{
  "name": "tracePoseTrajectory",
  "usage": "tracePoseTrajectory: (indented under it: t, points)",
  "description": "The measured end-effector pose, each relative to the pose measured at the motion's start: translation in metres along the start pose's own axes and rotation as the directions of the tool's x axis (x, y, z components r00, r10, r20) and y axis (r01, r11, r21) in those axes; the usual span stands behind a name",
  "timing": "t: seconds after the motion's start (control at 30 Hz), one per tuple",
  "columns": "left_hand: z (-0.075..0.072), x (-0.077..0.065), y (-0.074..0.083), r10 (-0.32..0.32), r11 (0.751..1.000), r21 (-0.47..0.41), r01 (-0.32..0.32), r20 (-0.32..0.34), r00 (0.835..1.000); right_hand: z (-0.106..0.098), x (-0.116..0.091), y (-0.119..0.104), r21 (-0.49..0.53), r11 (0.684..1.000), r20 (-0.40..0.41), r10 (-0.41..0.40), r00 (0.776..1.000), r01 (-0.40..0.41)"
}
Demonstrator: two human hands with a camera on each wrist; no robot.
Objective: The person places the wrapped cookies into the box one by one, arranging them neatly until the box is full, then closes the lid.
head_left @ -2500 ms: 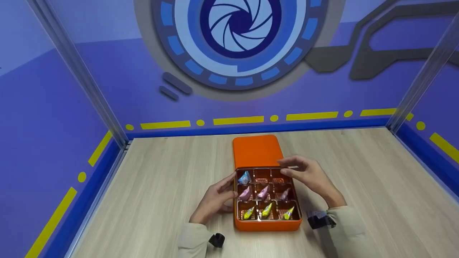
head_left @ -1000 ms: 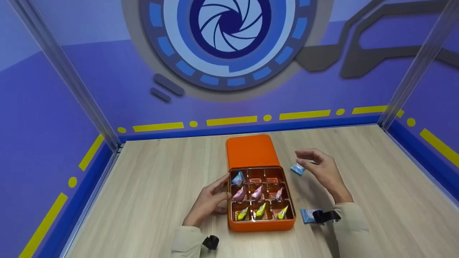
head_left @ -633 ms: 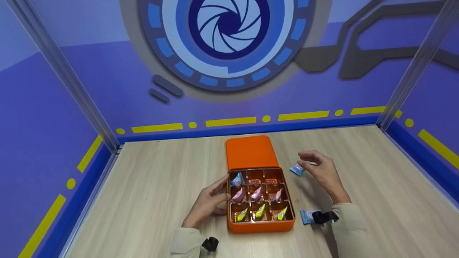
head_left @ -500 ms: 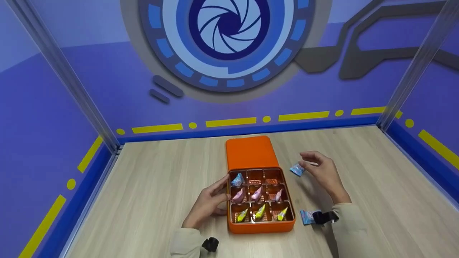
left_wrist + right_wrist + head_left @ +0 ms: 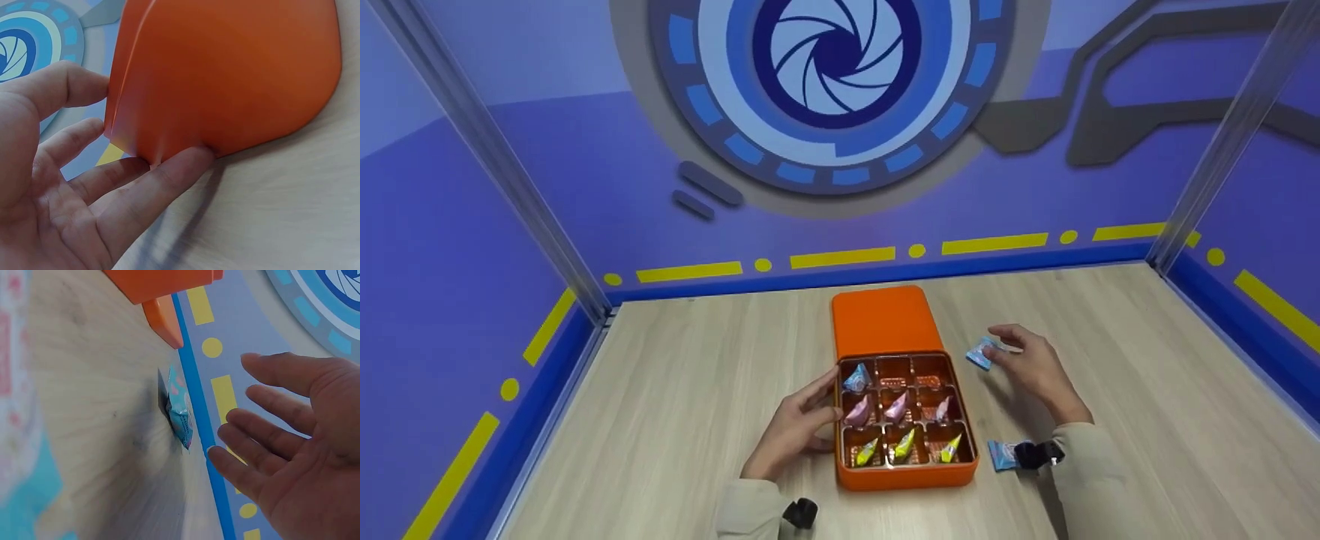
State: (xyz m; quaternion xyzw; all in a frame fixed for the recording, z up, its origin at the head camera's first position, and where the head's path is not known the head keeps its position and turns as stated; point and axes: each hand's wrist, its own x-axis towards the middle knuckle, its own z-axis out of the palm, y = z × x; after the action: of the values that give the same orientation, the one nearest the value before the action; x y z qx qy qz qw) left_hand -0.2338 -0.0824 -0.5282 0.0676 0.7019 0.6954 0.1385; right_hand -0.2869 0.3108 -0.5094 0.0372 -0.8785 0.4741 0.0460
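An orange box (image 5: 906, 478) holds a clear divided tray. Its far-left compartment has a blue wrapped candy (image 5: 857, 377); the other two in that row hold none. Pink wrapped candies (image 5: 896, 406) fill the middle row, yellow ones (image 5: 905, 445) the near row. My left hand (image 5: 791, 427) touches the box's left side, fingers extended along its wall in the left wrist view. Right of the box, my right hand (image 5: 1031, 367) hovers at a loose blue candy (image 5: 981, 352). In the right wrist view its fingers are spread, apart from that candy (image 5: 180, 410).
Behind the box lies its orange lid (image 5: 885, 321), seemingly against the box's far edge. A second loose blue candy (image 5: 1003, 454) lies on the wooden table (image 5: 697, 375), partly hidden by the black right wrist strap (image 5: 1039, 454). Blue printed walls (image 5: 720, 232) enclose the table.
My right hand has left the box's far-right corner, moved right to the loose blue candy and lowered slightly. My left hand stays at the box. The head view has shifted a little.
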Motion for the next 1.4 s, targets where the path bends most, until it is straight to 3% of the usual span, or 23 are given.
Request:
tracePoseTrajectory:
  t: [0.23, 0.5, 0.7, 1.4]
  points:
    - [-0.0017, 0.0012, 0.0007, 0.000, 1.000, 0.002, -0.001, 0.012, 1.000, 0.0019, -0.0008, 0.0006, -0.038, 0.999, 0.102, 0.031, 0.994, -0.027]
    - [-0.0019, 0.0006, 0.0010, 0.006, 1.000, 0.024, -0.006, 0.003, 1.000, 0.0034, -0.0031, 0.0061, -0.001, 0.999, 0.154, -0.038, 0.987, 0.039]
    - [-0.0017, 0.0005, 0.0001, 0.007, 1.000, 0.024, -0.007, 0.002, 1.000, 0.0042, -0.0047, 0.0070, -0.040, 0.998, 0.176, -0.033, 0.984, 0.040]
    - [-0.0016, 0.0012, 0.0002, 0.021, 1.000, 0.012, -0.021, 0.017, 1.000, 0.0030, -0.0051, 0.0080, -0.107, 0.994, 0.126, -0.006, 0.992, 0.020]
